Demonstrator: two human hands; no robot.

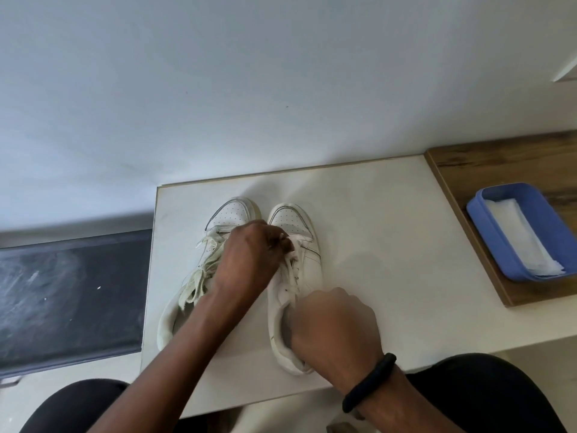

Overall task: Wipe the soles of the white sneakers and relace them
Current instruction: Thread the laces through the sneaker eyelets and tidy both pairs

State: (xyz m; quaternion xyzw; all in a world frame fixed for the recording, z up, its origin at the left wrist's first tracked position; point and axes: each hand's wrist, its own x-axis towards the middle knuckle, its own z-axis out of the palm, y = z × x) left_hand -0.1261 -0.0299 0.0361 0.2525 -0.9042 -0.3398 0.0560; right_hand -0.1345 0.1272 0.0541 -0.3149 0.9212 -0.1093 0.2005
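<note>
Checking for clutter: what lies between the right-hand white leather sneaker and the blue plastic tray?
Head view: just bare white tabletop, then a strip of wooden board.

**Colour and pattern notes: sneakers and surroundings**

White left sneaker (232,214); toe cap carries a grid of small dark pinholes, grey line along the cap seam, heel lining dingy off-white. Its laces (199,276) are yellowed cream, duller than the shoe. Cleaner white right sneaker (309,264), same dotted toe; its lace (292,276) is white. Plain off-white table (374,232). Brown wood-grain board (499,164), darker streaks. Solid blue tray (487,214); white wipes (518,242) inside. Black wristband (368,382). Black trousers (484,389). Pale bluish-white wall (218,89). Dark grey slab (68,292), chalky pale smears.
</note>
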